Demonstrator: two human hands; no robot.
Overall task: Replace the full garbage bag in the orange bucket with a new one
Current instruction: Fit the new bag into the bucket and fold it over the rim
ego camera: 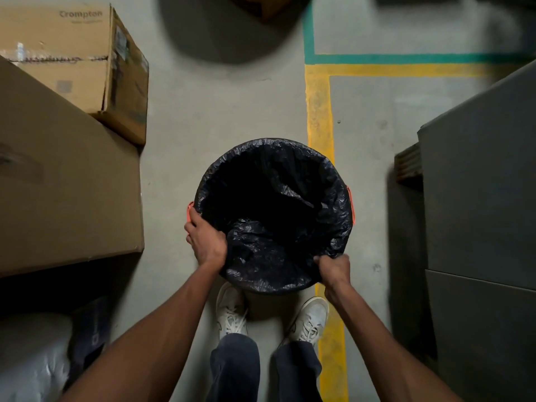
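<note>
Between cardboard boxes point(66, 181) and a grey cabinet point(478, 198), left hand point(207, 240) and right hand point(333, 269) clutch the crinkled black bag point(275, 198) lining the bucket point(351, 204).

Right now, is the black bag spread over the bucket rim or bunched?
Spread: the black bag covers the whole rim of the orange bucket; left hand and right hand hold its near edge.

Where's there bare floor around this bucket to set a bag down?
Bare floor lies beyond the bucket, between the Crompton box and the yellow line. Another patch runs between that line and the grey cabinet. Crowded: cardboard box at left; shoes, left hand, right hand at near rim.
</note>
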